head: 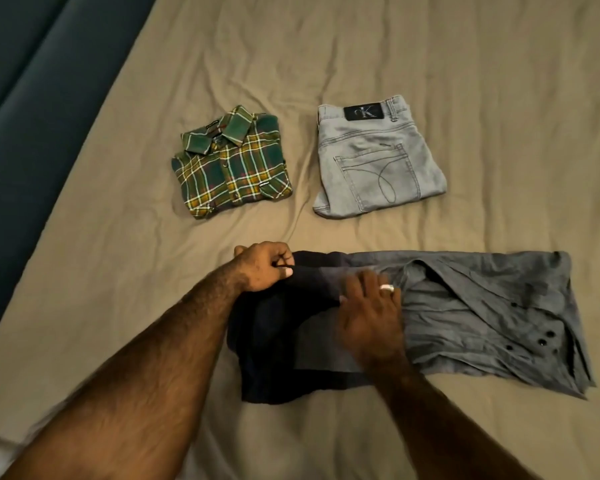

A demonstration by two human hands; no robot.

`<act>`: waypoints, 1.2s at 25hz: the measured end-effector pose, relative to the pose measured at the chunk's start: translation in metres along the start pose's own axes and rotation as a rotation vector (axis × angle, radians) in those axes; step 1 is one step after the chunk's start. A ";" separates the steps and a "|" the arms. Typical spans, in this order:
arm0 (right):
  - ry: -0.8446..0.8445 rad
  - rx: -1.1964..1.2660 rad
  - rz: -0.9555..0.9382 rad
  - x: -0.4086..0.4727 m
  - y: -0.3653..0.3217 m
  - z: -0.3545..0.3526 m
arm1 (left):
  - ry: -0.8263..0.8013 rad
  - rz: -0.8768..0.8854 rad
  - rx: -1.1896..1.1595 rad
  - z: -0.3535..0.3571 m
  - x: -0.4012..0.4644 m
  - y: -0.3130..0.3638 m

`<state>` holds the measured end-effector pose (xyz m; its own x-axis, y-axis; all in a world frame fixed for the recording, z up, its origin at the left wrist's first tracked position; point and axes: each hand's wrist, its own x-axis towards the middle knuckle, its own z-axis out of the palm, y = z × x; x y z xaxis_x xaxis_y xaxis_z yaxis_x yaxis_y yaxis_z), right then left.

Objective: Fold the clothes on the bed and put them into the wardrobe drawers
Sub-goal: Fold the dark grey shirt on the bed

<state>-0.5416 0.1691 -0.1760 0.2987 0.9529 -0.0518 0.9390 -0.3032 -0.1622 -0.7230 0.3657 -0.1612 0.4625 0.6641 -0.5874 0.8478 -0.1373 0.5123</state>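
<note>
A grey button shirt [482, 317] lies in a long strip across the near part of the bed, its left end folded over and dark in shadow. My left hand [262, 266] pinches the far left corner of that folded end. My right hand [371, 313], with a ring on one finger, lies flat with spread fingers on the shirt's middle. Farther back rest a folded green plaid shirt [231, 164] and, to its right, folded light grey jeans [376, 161] with a black label.
The bed is covered by a wrinkled tan sheet [326, 57]. A dark blue padded headboard or bed edge [32, 98] runs along the left side. No wardrobe or drawers are in view.
</note>
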 end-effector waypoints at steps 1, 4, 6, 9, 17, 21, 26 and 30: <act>-0.032 0.022 0.035 0.016 0.001 -0.005 | -0.030 -0.003 0.011 -0.002 0.001 0.002; -0.346 0.038 -0.069 0.036 -0.004 -0.002 | 0.051 -0.058 0.275 0.004 0.001 -0.004; -0.236 0.126 -0.112 0.015 0.003 0.000 | 0.181 -0.104 0.568 0.014 -0.006 0.003; 0.223 0.420 0.331 -0.012 0.033 -0.009 | 0.462 0.198 0.501 0.050 -0.015 0.036; 0.558 1.308 1.774 -0.034 0.191 0.005 | 0.329 0.260 0.445 0.178 -0.016 0.141; 0.310 1.393 1.533 -0.050 0.245 -0.004 | 0.357 0.249 0.462 0.184 -0.014 0.148; 0.599 0.752 1.255 -0.038 0.275 -0.040 | 0.395 0.265 0.520 0.197 -0.022 0.164; 0.744 1.106 0.912 -0.013 0.313 -0.051 | 0.406 0.143 0.507 0.214 -0.029 0.176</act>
<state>-0.2431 0.0617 -0.1759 0.9816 0.1537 -0.1130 -0.0669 -0.2775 -0.9584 -0.5317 0.1652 -0.1878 0.5294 0.8239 -0.2021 0.8481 -0.5078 0.1513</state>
